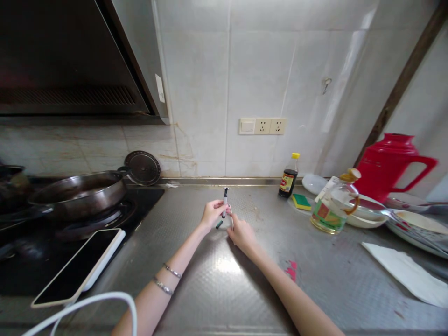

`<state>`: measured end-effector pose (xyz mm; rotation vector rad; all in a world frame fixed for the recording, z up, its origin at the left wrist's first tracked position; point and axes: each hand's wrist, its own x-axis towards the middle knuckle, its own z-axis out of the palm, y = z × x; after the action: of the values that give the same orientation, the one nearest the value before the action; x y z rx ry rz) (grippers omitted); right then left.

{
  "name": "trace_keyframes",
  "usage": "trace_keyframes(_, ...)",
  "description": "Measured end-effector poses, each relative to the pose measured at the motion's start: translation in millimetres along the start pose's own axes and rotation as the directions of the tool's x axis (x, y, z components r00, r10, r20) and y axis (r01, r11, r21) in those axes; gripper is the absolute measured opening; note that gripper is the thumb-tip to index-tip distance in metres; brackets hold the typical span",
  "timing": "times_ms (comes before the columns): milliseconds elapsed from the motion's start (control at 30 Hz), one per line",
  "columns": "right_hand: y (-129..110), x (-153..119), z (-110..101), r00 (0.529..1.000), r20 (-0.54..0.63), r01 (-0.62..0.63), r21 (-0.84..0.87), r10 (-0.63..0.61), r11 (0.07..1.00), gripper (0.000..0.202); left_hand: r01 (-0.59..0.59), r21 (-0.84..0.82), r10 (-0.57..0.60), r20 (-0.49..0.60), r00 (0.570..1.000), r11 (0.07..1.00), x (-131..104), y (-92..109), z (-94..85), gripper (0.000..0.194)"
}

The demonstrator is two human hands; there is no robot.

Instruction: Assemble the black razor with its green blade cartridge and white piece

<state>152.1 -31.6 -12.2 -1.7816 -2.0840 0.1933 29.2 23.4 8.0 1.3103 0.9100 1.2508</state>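
Note:
Near the middle of the metal countertop (196, 294), my left hand (212, 213) is closed on a slim grey and black razor-like tool (225, 201), held upright with its small crosspiece at the top. My right hand (242, 233) is just to the right, its fingers pinched round a thin pale stick-like piece (231, 220) beside the tool's lower end. A small dark green cylinder (219, 224) lies on the counter just below my left fingertips. The fingers partly cover both held pieces.
On the left, a phone (79, 266) with a white cable (105, 296) lies by the stove, which bears a steel pan (80, 193). At right stand a sauce bottle (289, 176), a sponge (301, 202), an oil jug (331, 210), a red thermos (387, 165), dishes (420, 228) and a white paper (408, 273).

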Motion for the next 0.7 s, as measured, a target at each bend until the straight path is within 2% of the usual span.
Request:
trace_keyframes(133,14.6,9.2,-10.4,0.988,-0.157,0.018,0.120,0.001,0.993,0.045,0.009,-0.006,-0.009,-0.001,1.000,1.000,0.2,0.0,0.0,0.027)
trace_keyframes(267,36.7,21.9,-23.5,0.943,-0.330,0.078,0.311,0.031,0.947,0.046,0.014,-0.022,-0.014,0.012,1.000,1.000,1.7,-0.5,1.2,0.025)
trace_keyframes(367,51.4,29.5,-32.9,0.924,-0.371,0.099,0.474,0.096,0.875,0.045,0.030,-0.033,-0.029,0.018,0.999,0.999,1.7,-0.6,1.2,0.026)
trace_keyframes(467,63.5,32.0,-41.0,0.926,-0.360,0.122,0.571,0.113,0.812,0.039,0.054,-0.021,-0.053,0.031,0.998,0.998,-2.5,-2.1,-2.0,0.028)
trace_keyframes(567,75.6,28.8,-48.8,0.920,-0.389,0.196,0.571,0.052,0.797,0.036,0.077,0.009,-0.078,0.079,0.994,0.997,-9.9,-6.5,-7.5,0.031)
trace_keyframes(700,88.4,19.2,-62.2,0.884,-0.457,0.327,0.448,-0.101,0.832,0.037,0.057,0.036,-0.060,0.115,0.992,0.998,-18.5,-12.1,-10.3,0.034)
